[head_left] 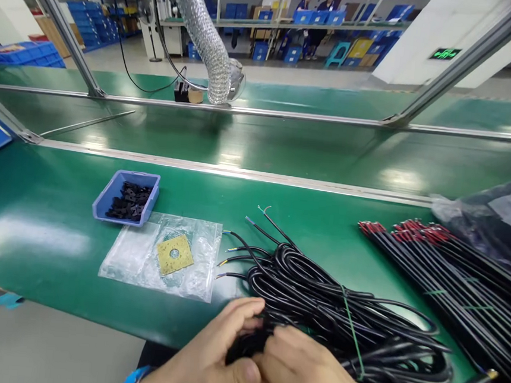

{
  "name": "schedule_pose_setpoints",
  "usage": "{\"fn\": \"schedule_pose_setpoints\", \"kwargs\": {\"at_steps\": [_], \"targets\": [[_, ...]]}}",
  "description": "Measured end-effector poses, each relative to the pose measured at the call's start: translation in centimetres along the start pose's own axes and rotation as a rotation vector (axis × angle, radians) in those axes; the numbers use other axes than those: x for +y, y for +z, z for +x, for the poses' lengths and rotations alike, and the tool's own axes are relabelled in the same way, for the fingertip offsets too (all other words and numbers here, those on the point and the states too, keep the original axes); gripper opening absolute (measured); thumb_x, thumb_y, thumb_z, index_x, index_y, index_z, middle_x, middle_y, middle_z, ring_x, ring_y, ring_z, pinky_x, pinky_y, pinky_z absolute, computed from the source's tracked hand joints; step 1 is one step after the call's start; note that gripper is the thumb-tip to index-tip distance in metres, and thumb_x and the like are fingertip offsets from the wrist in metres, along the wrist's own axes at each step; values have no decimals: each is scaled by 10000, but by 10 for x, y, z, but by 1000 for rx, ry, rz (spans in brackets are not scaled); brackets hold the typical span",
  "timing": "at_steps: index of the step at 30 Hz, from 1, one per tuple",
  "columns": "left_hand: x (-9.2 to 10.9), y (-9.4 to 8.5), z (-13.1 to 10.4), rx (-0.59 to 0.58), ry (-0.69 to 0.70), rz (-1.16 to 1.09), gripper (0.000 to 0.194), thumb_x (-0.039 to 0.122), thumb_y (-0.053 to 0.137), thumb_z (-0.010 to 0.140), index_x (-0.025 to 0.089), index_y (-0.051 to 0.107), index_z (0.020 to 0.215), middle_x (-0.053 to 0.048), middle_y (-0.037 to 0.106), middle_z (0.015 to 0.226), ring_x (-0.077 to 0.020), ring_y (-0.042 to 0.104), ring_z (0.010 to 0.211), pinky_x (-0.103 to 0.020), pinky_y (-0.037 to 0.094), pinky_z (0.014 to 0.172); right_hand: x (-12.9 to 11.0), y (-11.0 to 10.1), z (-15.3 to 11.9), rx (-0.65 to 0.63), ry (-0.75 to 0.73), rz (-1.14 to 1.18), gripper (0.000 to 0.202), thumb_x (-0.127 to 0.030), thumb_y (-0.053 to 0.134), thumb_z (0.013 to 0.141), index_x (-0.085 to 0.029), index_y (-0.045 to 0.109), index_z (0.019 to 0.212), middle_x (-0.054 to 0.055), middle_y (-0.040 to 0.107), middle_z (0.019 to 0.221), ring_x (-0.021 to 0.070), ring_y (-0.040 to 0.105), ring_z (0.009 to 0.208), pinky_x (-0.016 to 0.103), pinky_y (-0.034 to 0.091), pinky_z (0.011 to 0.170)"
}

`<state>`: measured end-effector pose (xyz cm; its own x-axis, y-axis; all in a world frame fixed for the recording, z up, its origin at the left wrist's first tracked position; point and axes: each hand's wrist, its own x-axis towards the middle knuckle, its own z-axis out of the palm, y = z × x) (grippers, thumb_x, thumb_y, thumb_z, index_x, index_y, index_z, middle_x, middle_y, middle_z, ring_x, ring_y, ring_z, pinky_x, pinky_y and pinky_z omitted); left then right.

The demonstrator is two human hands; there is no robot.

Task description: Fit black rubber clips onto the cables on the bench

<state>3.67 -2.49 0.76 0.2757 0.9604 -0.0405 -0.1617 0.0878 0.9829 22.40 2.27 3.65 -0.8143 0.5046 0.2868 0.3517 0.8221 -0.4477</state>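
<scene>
Low in the head view, my left hand [219, 352] and my right hand [300, 368] meet at the table's front edge. My left hand curls around something black, partly hidden between the hands. The fingers of my right hand are bent in against the same dark thing, which looks like cable. Just beyond and to the right lies a big coiled bundle of black cables [301, 279], bound with a green tie, its stripped ends pointing left. A yellow square plate [175, 255] with a round hole rests on a clear plastic bag [201, 270] left of the cables.
A blue bin [150, 206] of small black parts stands behind the bag. Long black cables with red ends [431, 278] lie at the right beside plastic wrap [459, 212]. A silver duct [206, 38] hangs over the metal rail [289, 116]. People sit in the far background.
</scene>
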Motion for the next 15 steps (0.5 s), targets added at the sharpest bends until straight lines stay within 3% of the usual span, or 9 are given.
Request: {"fn": "schedule_pose_setpoints", "kwargs": {"at_steps": [3, 5, 8, 10, 12, 15], "targets": [[3, 6, -1, 28, 32, 109, 563, 277, 603, 905, 208, 478, 1450, -171, 495, 1460, -339, 441, 1356, -477, 299, 1148, 10, -14, 22, 2, 69, 92, 145, -122, 545, 863, -222, 638, 911, 50, 649, 984, 184, 595, 906, 280, 512, 766], [3, 9, -1, 36, -7, 111, 521, 235, 539, 934, 212, 476, 1451, -171, 504, 1445, -316, 511, 1292, -444, 357, 1115, 21, -16, 37, 131, 98, 32, 152, -178, 558, 880, -209, 638, 1006, 75, 645, 1046, 207, 580, 948, 321, 514, 799], [0, 8, -2, 10, -99, 94, 508, 290, 510, 950, 204, 474, 1449, -193, 503, 1415, -300, 604, 1141, -421, 464, 1010, 36, 0, 54, 282, 218, -286, 309, -236, 576, 880, -98, 594, 1156, 149, 662, 989, 288, 562, 904, 449, 495, 753], [-2, 6, -2, -26, -108, 119, 487, 304, 497, 953, 190, 500, 1426, -202, 521, 1378, -303, 597, 1136, -422, 470, 999, 42, 14, 60, 236, 245, -408, 384, -204, 580, 857, -45, 563, 1206, 153, 670, 915, 303, 554, 848, 454, 478, 682], [-1, 4, -3, -37, -51, 193, 505, 279, 539, 931, 181, 505, 1424, -206, 528, 1367, -321, 543, 1219, -432, 423, 1050, 42, 22, 61, 205, 216, -398, 385, -149, 549, 853, -36, 551, 1221, 134, 662, 878, 282, 546, 825, 434, 480, 681], [4, -2, -3, -2, 22, 329, 622, 231, 671, 846, 204, 491, 1441, -198, 517, 1394, -356, 452, 1314, -454, 348, 1108, 34, 25, 57, 266, 152, -282, 355, -141, 492, 887, -46, 542, 1225, 120, 648, 899, 236, 541, 812, 405, 501, 750]]}}
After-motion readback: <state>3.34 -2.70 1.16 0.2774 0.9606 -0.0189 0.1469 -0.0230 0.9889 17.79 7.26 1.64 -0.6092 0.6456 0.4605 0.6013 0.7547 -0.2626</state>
